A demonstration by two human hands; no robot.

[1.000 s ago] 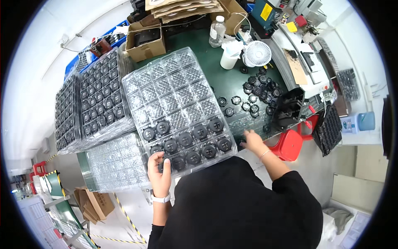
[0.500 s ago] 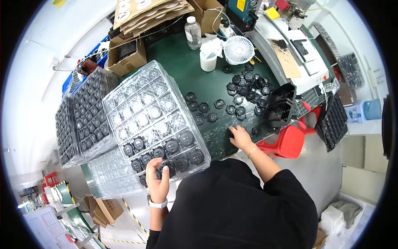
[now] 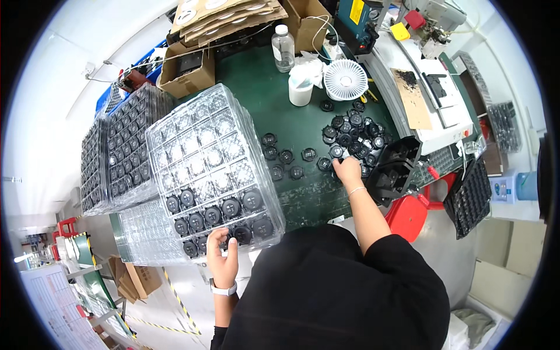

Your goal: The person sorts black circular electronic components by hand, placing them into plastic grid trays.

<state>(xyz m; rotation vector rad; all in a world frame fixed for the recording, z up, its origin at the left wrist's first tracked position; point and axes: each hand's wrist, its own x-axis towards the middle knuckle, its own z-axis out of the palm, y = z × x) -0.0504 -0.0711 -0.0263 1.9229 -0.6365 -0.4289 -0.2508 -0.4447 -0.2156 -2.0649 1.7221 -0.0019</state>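
A clear plastic tray (image 3: 198,143) of square pockets lies tilted on the green bench, with black round caps (image 3: 213,215) in its near rows. My left hand (image 3: 223,262) is at the tray's near edge, thumb and fingers apart, beside the caps there. My right hand (image 3: 349,170) is closed, fingertips down at the near side of a pile of black round caps (image 3: 345,140). What its fingers pinch, if anything, is hidden. Several loose caps (image 3: 286,156) lie between the tray and the pile.
Stacked filled trays (image 3: 129,140) stand at the left. A white fan (image 3: 345,79), white tub (image 3: 300,94) and clear bottle (image 3: 283,49) stand behind the pile. A black fixture (image 3: 394,169) is right of it, near a red stool (image 3: 406,219). Cardboard boxes (image 3: 185,73) sit at the back.
My right hand has moved away from me and slightly right, from the bench's near part to the pile, its fingers drawn together. My left hand stays by the tray's near edge; the view has shifted slightly.
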